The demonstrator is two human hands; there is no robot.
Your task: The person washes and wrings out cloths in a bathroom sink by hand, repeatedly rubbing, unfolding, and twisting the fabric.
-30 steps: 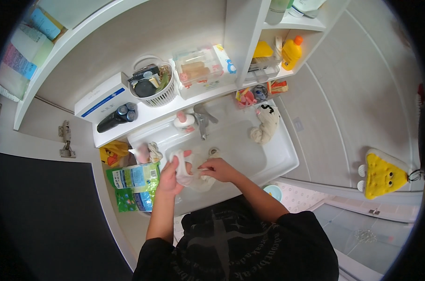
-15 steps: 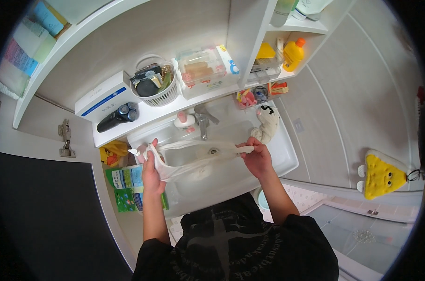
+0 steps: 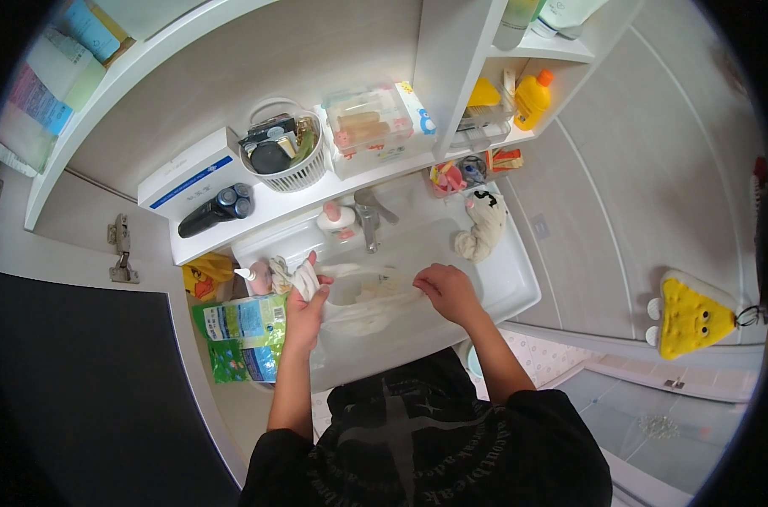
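A thin, partly see-through white cloth [image 3: 371,311] hangs stretched between my hands over the white sink [image 3: 512,291]. My left hand [image 3: 303,314] is closed around its bunched end, with the thumb showing on top. At the other end my right hand [image 3: 451,292] pinches the cloth between thumb and fingertips. Behind the cloth stands a metal faucet [image 3: 368,221]. A white pump bottle with a pink top [image 3: 337,221] is left of the faucet. Close to my left hand are a pink bottle with a white nozzle [image 3: 258,277] and a small crumpled pale cloth [image 3: 281,275].
A cream cloth with black marks [image 3: 483,226] lies on the sink's right rim. The shelf behind holds a black shaver [image 3: 210,213], a white basket [image 3: 295,176] and a clear box [image 3: 367,118]. Left of the sink is a green-and-blue packet [image 3: 242,334]. An open cabinet door [image 3: 88,372] stands at left.
My left hand has moved right and gathered the cloth into a bunch. My right hand has shifted slightly left and lower, so the cloth spans a shorter gap and sags.
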